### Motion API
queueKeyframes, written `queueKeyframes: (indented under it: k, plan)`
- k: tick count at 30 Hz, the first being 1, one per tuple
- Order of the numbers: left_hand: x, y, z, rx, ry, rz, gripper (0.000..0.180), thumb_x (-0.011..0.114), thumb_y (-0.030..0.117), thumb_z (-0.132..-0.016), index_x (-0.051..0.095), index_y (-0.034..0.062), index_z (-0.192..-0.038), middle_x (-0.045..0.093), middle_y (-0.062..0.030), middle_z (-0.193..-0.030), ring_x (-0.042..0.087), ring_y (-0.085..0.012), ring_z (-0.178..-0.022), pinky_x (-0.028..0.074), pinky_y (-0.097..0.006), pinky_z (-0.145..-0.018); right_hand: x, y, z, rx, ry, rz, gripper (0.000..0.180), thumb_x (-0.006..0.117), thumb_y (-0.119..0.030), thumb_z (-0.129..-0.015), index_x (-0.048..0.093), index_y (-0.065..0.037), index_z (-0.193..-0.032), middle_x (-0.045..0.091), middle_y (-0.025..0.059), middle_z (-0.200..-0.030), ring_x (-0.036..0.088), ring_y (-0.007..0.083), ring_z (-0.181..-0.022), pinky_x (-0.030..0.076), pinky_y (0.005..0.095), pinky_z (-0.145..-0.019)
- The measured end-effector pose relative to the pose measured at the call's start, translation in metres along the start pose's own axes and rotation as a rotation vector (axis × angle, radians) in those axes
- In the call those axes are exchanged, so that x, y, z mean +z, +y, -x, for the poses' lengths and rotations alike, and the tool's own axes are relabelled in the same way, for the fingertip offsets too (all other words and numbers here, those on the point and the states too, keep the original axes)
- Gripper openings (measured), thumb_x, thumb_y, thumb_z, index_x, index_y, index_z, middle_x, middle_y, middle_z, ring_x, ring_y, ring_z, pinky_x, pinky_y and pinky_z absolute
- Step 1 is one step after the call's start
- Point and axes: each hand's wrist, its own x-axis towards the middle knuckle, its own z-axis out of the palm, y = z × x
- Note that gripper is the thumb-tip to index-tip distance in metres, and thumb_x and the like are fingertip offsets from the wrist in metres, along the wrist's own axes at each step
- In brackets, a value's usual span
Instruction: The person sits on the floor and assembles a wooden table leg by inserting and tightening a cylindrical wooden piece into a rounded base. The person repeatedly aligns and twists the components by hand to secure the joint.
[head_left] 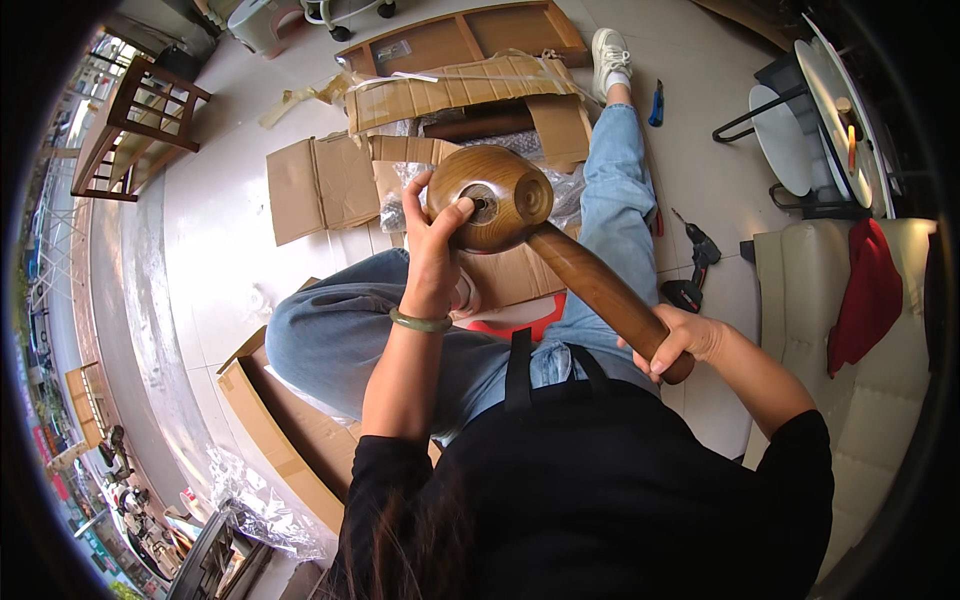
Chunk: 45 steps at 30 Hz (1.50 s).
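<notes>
Bracing the wooden leg (pixel 600 285), the right hand (pixel 680 340) is clamped around its end while left hand (pixel 440 225) fingertips are pinched at the socket hardware (pixel 487 205).

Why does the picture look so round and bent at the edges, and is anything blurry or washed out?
Head view: a fisheye lens bends straight lines, so the pale tiled floor curves toward a black rim; daylight from the left puts a glare streak on the floor; the left hand on the wooden furniture leg and the right hand are sharp, while the far left edge is smeared and small.
</notes>
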Motion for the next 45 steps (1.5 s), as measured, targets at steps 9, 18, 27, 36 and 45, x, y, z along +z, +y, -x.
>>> queueKeyframes:
  k: [9, 18, 27, 36, 45]
  plan:
    - [0.01, -0.003, 0.001, 0.008, 0.169, -0.255, 0.079, 0.082, 0.016, -0.075, 0.034, 0.0031, -0.137, 0.054, -0.0197, -0.12, 0.058, -0.0261, -0.107, 0.05, -0.034, -0.092, 0.001, 0.027, -0.035, -0.045, 0.883, 1.085, 0.053, 0.073, -0.012, -0.061, 0.053, -0.002, -0.109, 0.067, 0.0243, -0.094, 0.064, 0.0428, -0.091, 0.052, 0.0456, -0.079]
    - [-0.03, -0.044, -0.02, -0.159, 0.141, -0.158, 0.082, 0.08, 0.024, -0.075, 0.032, 0.0007, -0.138, 0.053, -0.0194, -0.123, 0.058, -0.0281, -0.109, 0.051, -0.04, -0.092, 0.009, 0.002, -0.013, -0.024, 0.387, 0.508, 0.053, 0.078, -0.008, -0.057, 0.055, 0.003, -0.103, 0.06, 0.0084, -0.087, 0.059, 0.0171, -0.076, 0.05, 0.0309, -0.067]
    - [-0.079, -0.16, -0.031, -1.074, 0.284, -0.017, 0.061, 0.06, 0.062, -0.077, 0.06, 0.0234, -0.125, 0.063, -0.0089, -0.123, 0.061, -0.0337, -0.106, 0.043, -0.056, -0.084, 0.01, -0.053, -0.026, -0.264, 0.664, 0.999, 0.061, 0.076, -0.025, -0.071, 0.062, 0.003, -0.124, 0.07, 0.0228, -0.095, 0.069, 0.0293, -0.087, 0.052, 0.0358, -0.079]
    - [-0.106, -0.211, -0.027, -1.045, 0.431, -0.07, 0.069, 0.067, 0.055, -0.08, 0.056, 0.0094, -0.13, 0.061, -0.0173, -0.123, 0.061, -0.0368, -0.108, 0.05, -0.053, -0.081, -0.005, -0.063, -0.068, -0.185, 0.682, 0.808, 0.047, 0.073, -0.023, -0.075, 0.068, 0.003, -0.114, 0.073, 0.0162, -0.091, 0.069, 0.023, -0.076, 0.052, 0.0337, -0.075]
    - [-0.117, -0.236, -0.062, -0.322, 0.81, -0.273, 0.065, 0.078, 0.029, -0.078, 0.049, -0.0048, -0.126, 0.059, -0.0166, -0.115, 0.058, -0.0271, -0.096, 0.048, -0.037, -0.085, -0.032, -0.045, -0.112, -0.066, 0.568, -0.217, 0.047, 0.067, -0.029, -0.087, 0.059, -0.001, -0.124, 0.067, 0.0141, -0.084, 0.061, 0.0188, -0.059, 0.046, 0.028, -0.047]
